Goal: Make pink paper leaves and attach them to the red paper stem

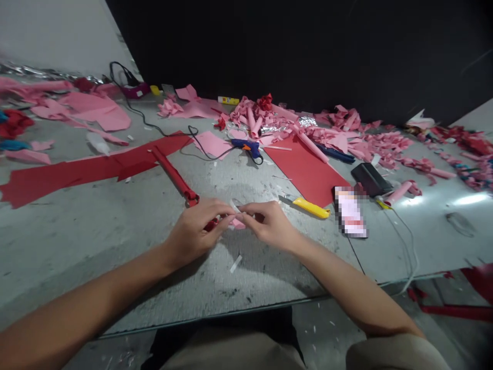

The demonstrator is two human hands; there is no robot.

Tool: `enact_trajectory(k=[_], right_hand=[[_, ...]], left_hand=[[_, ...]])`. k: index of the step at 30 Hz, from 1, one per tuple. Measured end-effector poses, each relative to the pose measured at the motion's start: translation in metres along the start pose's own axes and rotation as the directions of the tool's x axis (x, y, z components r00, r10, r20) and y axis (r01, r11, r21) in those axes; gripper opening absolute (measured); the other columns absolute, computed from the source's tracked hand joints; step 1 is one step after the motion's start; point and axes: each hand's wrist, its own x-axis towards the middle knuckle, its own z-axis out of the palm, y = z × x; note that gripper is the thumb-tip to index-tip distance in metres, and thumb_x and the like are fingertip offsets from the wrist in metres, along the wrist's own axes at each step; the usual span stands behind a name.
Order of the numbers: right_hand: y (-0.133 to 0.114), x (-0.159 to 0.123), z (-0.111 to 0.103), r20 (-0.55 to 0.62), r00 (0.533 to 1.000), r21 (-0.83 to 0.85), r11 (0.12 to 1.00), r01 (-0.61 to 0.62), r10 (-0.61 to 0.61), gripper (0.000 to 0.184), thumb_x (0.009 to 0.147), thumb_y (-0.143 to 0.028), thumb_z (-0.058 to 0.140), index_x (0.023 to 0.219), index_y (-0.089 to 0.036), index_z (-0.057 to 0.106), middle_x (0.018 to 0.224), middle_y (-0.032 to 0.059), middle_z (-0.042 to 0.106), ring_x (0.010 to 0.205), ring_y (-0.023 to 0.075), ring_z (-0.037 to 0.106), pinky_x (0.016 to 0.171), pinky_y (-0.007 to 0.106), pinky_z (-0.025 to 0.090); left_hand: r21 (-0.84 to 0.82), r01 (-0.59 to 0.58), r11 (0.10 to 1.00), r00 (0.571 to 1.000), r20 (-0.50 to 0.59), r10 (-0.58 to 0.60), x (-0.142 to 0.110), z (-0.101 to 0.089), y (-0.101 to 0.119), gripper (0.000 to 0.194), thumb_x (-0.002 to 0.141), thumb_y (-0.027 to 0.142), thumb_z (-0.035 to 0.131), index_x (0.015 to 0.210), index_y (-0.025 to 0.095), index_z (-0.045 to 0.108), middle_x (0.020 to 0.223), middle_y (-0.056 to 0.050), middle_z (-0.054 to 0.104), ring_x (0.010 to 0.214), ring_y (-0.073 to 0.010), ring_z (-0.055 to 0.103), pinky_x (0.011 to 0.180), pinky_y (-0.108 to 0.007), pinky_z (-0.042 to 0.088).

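Observation:
My left hand (202, 226) and my right hand (271, 223) meet fingertip to fingertip just above the table. Both are closed in a pinch. A small white strip (234, 206) sticks up between the fingertips, and a small pink paper piece (238, 223) shows just below them. Fingers partly hide how the two are joined. Something dark red is partly covered by my left hand. Beyond that hand lies a rolled red paper tube (173, 174) with a loop at its near end. Another white strip (236, 263) lies on the table in front of me.
A yellow utility knife (311, 207) with its blade out lies right of my right hand, beside a phone (350, 211). Behind are a blue glue gun (246, 147), red paper sheets (308, 167) and pink paper scraps (98, 110). A black box (372, 179) stands at right.

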Motion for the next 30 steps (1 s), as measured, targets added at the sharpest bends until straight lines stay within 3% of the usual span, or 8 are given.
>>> enact_trajectory(k=[3,7,14,20,24,28,30], right_hand=[[-0.001,0.000,0.000,0.020,1.000,-0.013,1.000,-0.005,0.005,0.027,0.104,-0.030,0.065,0.081,-0.019,0.075,0.064,-0.0045,0.057,0.058,0.0102,0.046,0.060,0.027,0.033],[0.003,-0.003,0.001,-0.016,0.995,-0.149,0.984,0.094,-0.097,0.022,0.100,-0.024,0.064,0.081,-0.019,0.072,0.066,-0.0030,0.061,0.058,0.0107,0.047,0.060,0.028,0.032],[0.011,-0.007,0.007,-0.022,0.979,-0.287,0.939,0.188,-0.203,0.030,0.106,-0.022,0.056,0.079,-0.020,0.069,0.066,-0.0010,0.064,0.058,0.0120,0.050,0.059,0.030,0.031],[0.010,-0.009,0.012,-0.056,0.952,-0.407,0.878,0.253,-0.300,0.037,0.114,-0.027,0.049,0.087,-0.020,0.073,0.071,0.0013,0.073,0.059,0.0131,0.057,0.060,0.033,0.031],[0.006,-0.010,0.015,-0.068,0.942,-0.510,0.823,0.250,-0.328,0.034,0.114,-0.025,0.048,0.096,-0.020,0.076,0.077,0.0022,0.079,0.060,0.0141,0.060,0.061,0.034,0.032],[0.003,-0.012,0.021,-0.066,0.940,-0.559,0.793,0.243,-0.335,0.026,0.109,-0.016,0.051,0.099,-0.020,0.075,0.075,0.0018,0.078,0.063,0.0155,0.062,0.062,0.035,0.032],[0.002,-0.014,0.022,-0.070,0.939,-0.561,0.791,0.243,-0.338,0.027,0.109,-0.015,0.050,0.102,-0.021,0.075,0.074,0.0022,0.077,0.063,0.0160,0.063,0.063,0.035,0.035]], left_hand=[[0.000,0.039,0.999,0.999,0.026,-0.039,0.000,0.000,0.000,0.008,0.106,0.023,0.066,0.103,0.022,0.073,0.099,-0.004,0.082,0.092,-0.0191,0.077,0.086,-0.031,0.058],[-0.008,0.139,0.990,0.990,0.030,-0.139,0.000,0.001,-0.002,0.008,0.102,0.030,0.075,0.100,0.022,0.074,0.097,-0.003,0.082,0.089,-0.0192,0.076,0.085,-0.031,0.057],[-0.100,0.356,0.929,0.934,0.085,-0.348,0.004,0.000,0.000,0.015,0.101,0.034,0.073,0.090,0.025,0.078,0.088,-0.001,0.081,0.079,-0.0185,0.072,0.071,-0.029,0.054],[-0.134,0.441,0.887,0.896,0.019,-0.443,0.004,-0.003,0.004,0.013,0.096,0.034,0.076,0.087,0.025,0.079,0.086,0.000,0.080,0.071,-0.0168,0.069,0.060,-0.028,0.050],[-0.134,0.500,0.856,0.861,-0.031,-0.508,-0.001,-0.001,0.003,0.017,0.096,0.041,0.078,0.088,0.026,0.081,0.085,0.000,0.079,0.054,-0.0123,0.055,0.051,-0.029,0.044],[-0.158,0.531,0.832,0.834,-0.073,-0.546,-0.007,0.003,0.004,0.020,0.095,0.045,0.080,0.088,0.027,0.081,0.088,-0.002,0.080,0.063,-0.0156,0.063,0.052,-0.030,0.046],[-0.198,0.570,0.797,0.799,-0.090,-0.594,-0.005,0.001,0.001,0.019,0.093,0.044,0.082,0.087,0.025,0.081,0.087,-0.002,0.079,0.064,-0.0157,0.065,0.052,-0.029,0.048]])
